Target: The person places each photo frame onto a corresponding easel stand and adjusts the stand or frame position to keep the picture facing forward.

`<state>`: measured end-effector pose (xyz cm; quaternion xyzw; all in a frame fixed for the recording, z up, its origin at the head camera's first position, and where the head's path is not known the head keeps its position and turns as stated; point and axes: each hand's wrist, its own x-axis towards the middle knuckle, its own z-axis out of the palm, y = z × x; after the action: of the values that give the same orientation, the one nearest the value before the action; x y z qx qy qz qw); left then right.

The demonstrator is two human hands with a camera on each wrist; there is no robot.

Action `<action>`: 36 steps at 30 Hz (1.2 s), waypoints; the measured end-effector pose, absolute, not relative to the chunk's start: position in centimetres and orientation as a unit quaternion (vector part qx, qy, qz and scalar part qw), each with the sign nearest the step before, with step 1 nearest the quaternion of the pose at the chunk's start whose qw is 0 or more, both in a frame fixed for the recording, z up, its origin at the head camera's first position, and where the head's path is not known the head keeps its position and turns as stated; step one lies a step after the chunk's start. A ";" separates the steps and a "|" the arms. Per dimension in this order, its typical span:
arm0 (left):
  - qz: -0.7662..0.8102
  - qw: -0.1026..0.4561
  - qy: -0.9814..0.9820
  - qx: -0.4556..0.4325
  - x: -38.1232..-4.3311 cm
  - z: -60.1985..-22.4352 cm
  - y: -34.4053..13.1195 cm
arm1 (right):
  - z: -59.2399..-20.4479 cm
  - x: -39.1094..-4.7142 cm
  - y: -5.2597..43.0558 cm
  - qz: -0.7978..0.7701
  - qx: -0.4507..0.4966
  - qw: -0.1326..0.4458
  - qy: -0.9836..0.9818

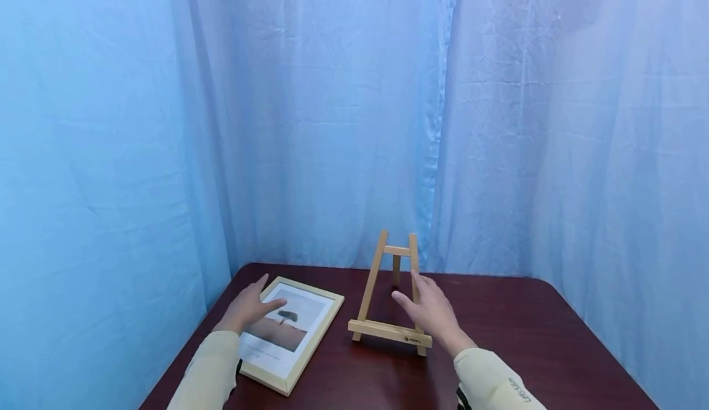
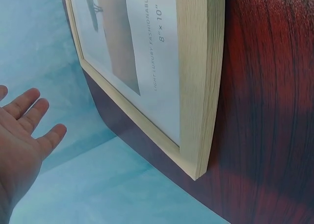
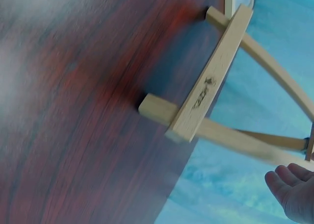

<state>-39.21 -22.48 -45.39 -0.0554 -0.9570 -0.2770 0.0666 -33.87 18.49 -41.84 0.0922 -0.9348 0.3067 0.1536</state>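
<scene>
A light wooden picture frame (image 1: 293, 330), its print showing a tree on a brown slope, lies face up on the left of the dark red table. Over its left side hovers my left hand (image 1: 250, 308), fingers extended and thumb spread; in the left wrist view that hand (image 2: 24, 145) is apart from the frame. To the right of the frame stands a small wooden easel (image 1: 390, 331) with a printed ledge across its front legs. My right hand (image 1: 434, 314), fingers straight and thumb apart, is beside the easel's right leg; whether it touches, I cannot tell.
The dark red wood-grain table (image 1: 509, 336) has rounded far corners. Light blue curtains (image 1: 343, 120) hang behind it and along both sides. The easel's rear leg (image 1: 396, 270) reaches back toward the far edge.
</scene>
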 end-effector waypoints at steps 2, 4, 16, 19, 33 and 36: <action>-0.281 0.068 -0.956 -0.055 -39.2 -45.5 -22.7 | -41.9 -33.8 18.1 0.314 0.094 0.152 -0.932; -0.288 0.066 -0.954 -0.056 -39.2 -45.6 -22.9 | -41.9 -33.6 17.6 0.322 0.096 0.150 -0.930; -0.311 0.051 -0.948 -0.040 -38.9 -45.6 -24.0 | -42.7 -33.1 15.0 0.394 0.092 0.128 -0.906; -0.313 0.049 -0.948 -0.033 -38.9 -45.8 -24.3 | -43.0 -33.0 14.4 0.408 0.093 0.125 -0.900; -0.320 0.053 -0.945 -0.031 -39.1 -46.6 -26.2 | -44.0 -32.2 11.4 0.467 0.100 0.097 -0.873; -0.316 0.053 -0.947 -0.028 -39.1 -46.8 -26.5 | -44.2 -32.1 10.7 0.471 0.107 0.094 -0.871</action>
<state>-39.06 -26.51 -46.83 -0.0283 -0.9469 -0.3160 0.0531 -32.08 10.75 -44.19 0.1069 -0.8708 0.4707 0.0935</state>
